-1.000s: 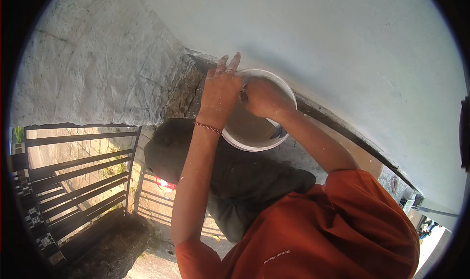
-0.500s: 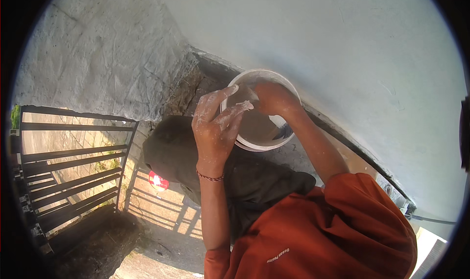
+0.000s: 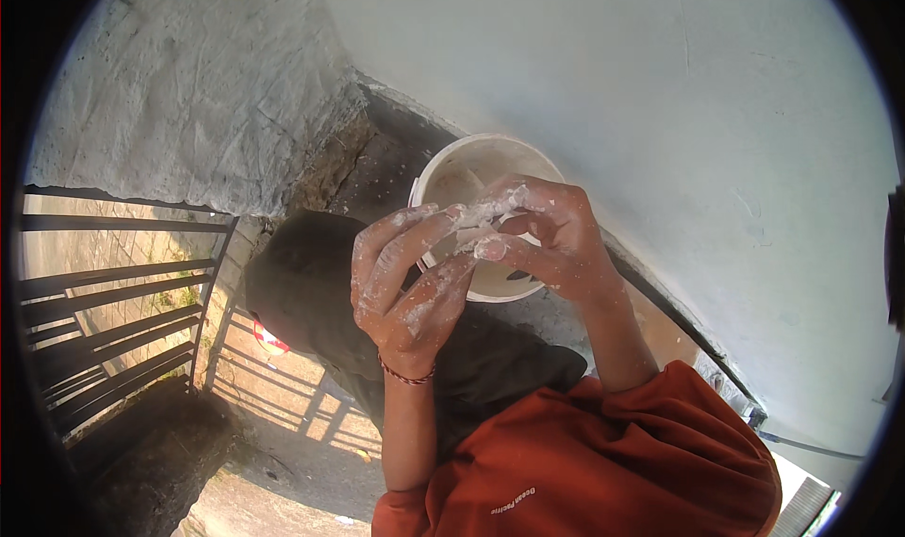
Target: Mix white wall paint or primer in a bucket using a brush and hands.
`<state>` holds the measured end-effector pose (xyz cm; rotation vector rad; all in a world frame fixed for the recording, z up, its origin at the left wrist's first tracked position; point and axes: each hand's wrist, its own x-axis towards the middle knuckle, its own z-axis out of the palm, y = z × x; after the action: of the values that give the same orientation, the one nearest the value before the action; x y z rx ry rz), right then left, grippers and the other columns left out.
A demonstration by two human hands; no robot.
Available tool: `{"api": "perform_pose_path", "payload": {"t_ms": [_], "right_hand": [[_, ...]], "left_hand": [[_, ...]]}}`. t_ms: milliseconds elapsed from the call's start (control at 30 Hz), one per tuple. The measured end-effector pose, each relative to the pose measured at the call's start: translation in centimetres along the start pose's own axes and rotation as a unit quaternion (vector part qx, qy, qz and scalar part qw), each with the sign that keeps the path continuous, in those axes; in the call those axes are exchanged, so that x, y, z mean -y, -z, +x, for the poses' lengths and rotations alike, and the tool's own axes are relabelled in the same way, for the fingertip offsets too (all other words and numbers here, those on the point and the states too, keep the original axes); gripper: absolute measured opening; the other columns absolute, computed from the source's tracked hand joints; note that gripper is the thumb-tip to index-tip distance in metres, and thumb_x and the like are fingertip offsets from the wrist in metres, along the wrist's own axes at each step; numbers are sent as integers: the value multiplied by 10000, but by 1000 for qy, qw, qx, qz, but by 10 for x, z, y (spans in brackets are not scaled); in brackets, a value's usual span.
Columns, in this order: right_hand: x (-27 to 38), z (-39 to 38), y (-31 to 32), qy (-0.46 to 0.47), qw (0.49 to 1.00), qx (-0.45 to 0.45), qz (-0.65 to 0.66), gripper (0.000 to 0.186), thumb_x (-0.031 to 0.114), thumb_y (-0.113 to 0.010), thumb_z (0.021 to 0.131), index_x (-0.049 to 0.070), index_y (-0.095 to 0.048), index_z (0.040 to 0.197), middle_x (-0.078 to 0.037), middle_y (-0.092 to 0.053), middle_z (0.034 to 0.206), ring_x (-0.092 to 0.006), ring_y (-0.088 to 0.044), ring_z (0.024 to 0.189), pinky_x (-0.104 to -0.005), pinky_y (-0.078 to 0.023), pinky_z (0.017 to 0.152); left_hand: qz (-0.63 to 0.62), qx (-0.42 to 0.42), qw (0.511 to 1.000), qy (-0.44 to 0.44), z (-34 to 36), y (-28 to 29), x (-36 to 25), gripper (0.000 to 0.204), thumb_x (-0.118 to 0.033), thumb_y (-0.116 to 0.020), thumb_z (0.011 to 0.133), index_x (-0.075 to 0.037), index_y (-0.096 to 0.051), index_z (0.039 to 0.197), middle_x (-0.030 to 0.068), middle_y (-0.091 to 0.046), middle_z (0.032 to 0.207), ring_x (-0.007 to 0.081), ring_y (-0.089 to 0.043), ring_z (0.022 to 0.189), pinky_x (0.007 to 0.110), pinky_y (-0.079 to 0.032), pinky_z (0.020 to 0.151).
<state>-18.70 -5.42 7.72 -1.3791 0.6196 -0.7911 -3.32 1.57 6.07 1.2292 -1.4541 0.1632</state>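
Observation:
My left hand and my right hand meet fingertip to fingertip above a white round bucket. Pale wet paste coats the fingers and thumbs of both. The fingers are curled and pinched together over a small whitish bit; what it is cannot be made out under the smears. Greyish-white residue covers the inside of the bucket, and a small dark piece shows near its close rim. My hands hide much of the bucket's middle. A braided cord circles my left wrist.
A smooth pale wall rises close on the right, a rough grey plastered wall on the left. Dark metal railings stand at lower left, with a red and white round object beyond my dark-trousered leg.
My right hand has come up out of the bucket and joined my left hand's fingertips. My left hand has shifted slightly nearer to me and leftward. The view has turned a little.

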Motion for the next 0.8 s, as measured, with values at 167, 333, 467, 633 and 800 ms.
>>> {"api": "perform_pose_path", "payload": {"t_ms": [167,333,467,633,800], "right_hand": [[2,3,7,-9,1000,3,-8,217,44,-712,817,-62,-659,998,-104,-648,977,-158,-631,895,-283,-542,751],[9,5,1,-49,998,-39,-4,173,57,-693,844,-58,-663,971,-93,-654,943,-138,-626,861,-261,-534,695],[11,6,-2,-55,997,-57,-15,147,54,-680,856,-62,-675,947,-84,-657,917,-109,-620,781,-233,-511,614],[9,7,2,-97,993,-70,21,120,25,-664,858,-69,-681,931,-79,-657,909,-97,-622,746,-222,-502,574],[-12,1,14,-6,983,-55,-173,181,73,-673,847,-11,-703,1004,-91,-675,996,-138,-651,852,-238,-534,660]], "left_hand": [[-40,-27,999,26,1,-5,4,243,27,-817,619,-42,-652,782,110,-709,928,295,-682,840,372,-556,720],[-70,-17,992,101,-7,-11,3,262,57,-807,627,-19,-656,828,133,-710,915,284,-691,828,361,-555,712],[-119,-34,974,192,-14,-11,0,299,87,-814,595,-4,-663,837,161,-707,913,266,-698,809,333,-555,687],[-139,-58,975,164,-15,-10,7,321,104,-823,565,-16,-666,818,150,-706,895,260,-695,780,315,-555,670],[-132,-33,984,118,-14,-1,4,379,66,-860,572,-20,-672,889,158,-675,975,247,-670,839,290,-553,690]]}}
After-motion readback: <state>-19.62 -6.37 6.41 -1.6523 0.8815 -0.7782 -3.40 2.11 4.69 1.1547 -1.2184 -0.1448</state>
